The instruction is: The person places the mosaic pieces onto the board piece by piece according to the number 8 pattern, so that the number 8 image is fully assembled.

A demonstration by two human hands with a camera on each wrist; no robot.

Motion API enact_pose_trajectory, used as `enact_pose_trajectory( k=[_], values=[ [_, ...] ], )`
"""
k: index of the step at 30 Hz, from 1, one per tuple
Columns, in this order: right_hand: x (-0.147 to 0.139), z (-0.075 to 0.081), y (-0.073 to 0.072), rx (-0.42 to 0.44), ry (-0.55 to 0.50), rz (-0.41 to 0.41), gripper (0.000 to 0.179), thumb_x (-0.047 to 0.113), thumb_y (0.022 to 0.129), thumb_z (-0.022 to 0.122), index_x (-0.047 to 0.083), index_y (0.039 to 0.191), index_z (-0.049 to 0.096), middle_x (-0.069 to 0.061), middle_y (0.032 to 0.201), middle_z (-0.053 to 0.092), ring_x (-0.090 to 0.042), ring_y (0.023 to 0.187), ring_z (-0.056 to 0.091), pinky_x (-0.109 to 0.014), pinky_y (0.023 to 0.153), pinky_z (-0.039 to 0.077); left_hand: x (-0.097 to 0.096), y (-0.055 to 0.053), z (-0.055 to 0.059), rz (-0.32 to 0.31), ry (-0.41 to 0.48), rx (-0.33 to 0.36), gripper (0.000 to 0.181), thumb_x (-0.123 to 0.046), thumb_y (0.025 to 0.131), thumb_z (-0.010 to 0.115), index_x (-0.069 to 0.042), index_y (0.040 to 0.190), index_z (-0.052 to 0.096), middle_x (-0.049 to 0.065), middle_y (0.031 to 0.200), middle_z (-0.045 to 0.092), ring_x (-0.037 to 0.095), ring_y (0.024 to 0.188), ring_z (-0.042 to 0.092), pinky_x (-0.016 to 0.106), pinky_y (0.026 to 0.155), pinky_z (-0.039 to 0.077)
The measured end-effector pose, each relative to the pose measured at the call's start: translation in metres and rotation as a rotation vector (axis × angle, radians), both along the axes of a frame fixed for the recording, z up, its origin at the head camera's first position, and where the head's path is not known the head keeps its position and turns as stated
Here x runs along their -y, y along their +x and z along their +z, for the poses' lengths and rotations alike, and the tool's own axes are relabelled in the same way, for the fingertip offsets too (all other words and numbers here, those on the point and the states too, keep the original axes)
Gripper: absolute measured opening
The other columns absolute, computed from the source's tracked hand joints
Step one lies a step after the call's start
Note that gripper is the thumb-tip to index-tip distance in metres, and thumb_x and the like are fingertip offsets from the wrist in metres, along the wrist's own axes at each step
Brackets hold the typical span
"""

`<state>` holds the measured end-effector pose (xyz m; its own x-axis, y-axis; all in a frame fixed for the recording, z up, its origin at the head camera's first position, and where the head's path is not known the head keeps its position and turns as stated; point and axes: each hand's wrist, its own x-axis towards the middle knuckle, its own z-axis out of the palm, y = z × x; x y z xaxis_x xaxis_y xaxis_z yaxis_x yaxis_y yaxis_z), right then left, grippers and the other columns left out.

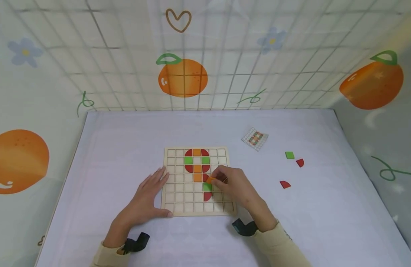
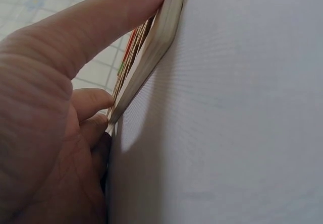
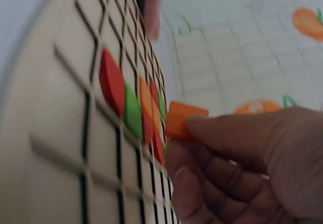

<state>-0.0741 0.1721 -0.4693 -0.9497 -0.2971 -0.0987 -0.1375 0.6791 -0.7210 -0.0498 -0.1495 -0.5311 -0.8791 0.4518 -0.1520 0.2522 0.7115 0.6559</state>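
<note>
A wooden grid board (image 1: 183,196) lies flat, with red quarter-round, green square and orange square tiles set in its cells, making a ring and a column below it. My right hand (image 1: 233,183) pinches an orange square tile (image 3: 181,118) between thumb and forefinger, just over the board's right half near the lower red and green tiles. At the board's lower left corner, my left hand (image 1: 143,202) is spread, its fingertips along the left edge and its thumb (image 2: 96,24) against the front edge.
Right of the board lie a loose green square tile (image 1: 290,155) and two red quarter-round tiles, one nearer the back (image 1: 300,162) and one nearer the front (image 1: 285,184). A small pattern card (image 1: 255,139) rests behind the board's right side. Patterned cloth walls (image 1: 125,85) enclose the table.
</note>
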Motion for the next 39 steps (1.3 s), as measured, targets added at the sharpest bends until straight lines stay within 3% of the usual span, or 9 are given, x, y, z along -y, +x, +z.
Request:
enact_pose_trajectory(
  k=[8,19,22,29,34,39],
  values=[
    [0.027,-0.005,0.008,0.012,-0.013,0.130,0.012,0.007,0.093,0.080,0.015,0.092,0.071,0.011,0.083,0.067,-0.009,0.077,0.061,-0.025,0.069,0.056,0.000,0.001,0.000,0.003,-0.007,-0.011,0.130,-0.045,0.069,0.097,-0.020,0.169,0.018,-0.007,0.176,0.001,0.016,0.161,-0.001,0.049,0.128,0.006],
    [0.036,-0.013,0.018,0.005,0.106,0.127,0.011,0.010,0.092,0.081,0.018,0.088,0.073,0.011,0.082,0.059,-0.010,0.078,0.055,-0.026,0.069,0.051,-0.002,0.001,-0.001,-0.001,0.016,-0.053,0.129,-0.043,0.067,0.099,-0.015,0.168,0.023,-0.001,0.176,0.007,0.020,0.161,0.004,0.052,0.127,0.009],
    [0.038,-0.015,0.019,-0.036,0.147,0.129,0.010,0.012,0.092,0.082,0.018,0.089,0.074,0.011,0.082,0.057,-0.010,0.078,0.053,-0.025,0.068,0.050,-0.002,0.001,0.000,-0.001,0.018,-0.049,0.129,-0.043,0.067,0.099,-0.015,0.168,0.023,-0.002,0.176,0.007,0.020,0.161,0.004,0.051,0.128,0.008],
    [0.040,-0.020,0.024,-0.218,0.222,0.157,0.012,0.013,0.089,0.085,0.017,0.090,0.073,0.010,0.087,0.055,-0.010,0.082,0.050,-0.025,0.070,0.051,-0.002,0.001,0.001,0.003,0.004,-0.035,0.129,-0.044,0.068,0.098,-0.017,0.168,0.021,-0.003,0.176,0.005,0.019,0.161,0.002,0.051,0.128,0.008],
    [0.030,-0.018,0.024,-0.176,0.177,0.082,0.017,0.012,0.089,0.085,0.019,0.088,0.069,0.011,0.087,0.055,-0.009,0.083,0.051,-0.026,0.070,0.051,-0.003,0.002,0.002,0.002,0.015,-0.040,0.130,-0.042,0.067,0.099,-0.016,0.168,0.022,-0.001,0.176,0.006,0.020,0.161,0.003,0.050,0.128,0.008],
    [-0.009,-0.010,0.016,-0.093,0.130,-0.070,0.009,0.010,0.094,0.078,0.014,0.099,0.072,0.005,0.094,0.062,-0.014,0.086,0.058,-0.032,0.075,0.055,-0.004,0.002,0.002,0.006,0.004,-0.026,0.130,-0.043,0.067,0.098,-0.017,0.168,0.021,-0.003,0.176,0.004,0.018,0.161,0.002,0.049,0.128,0.007]
  ],
)
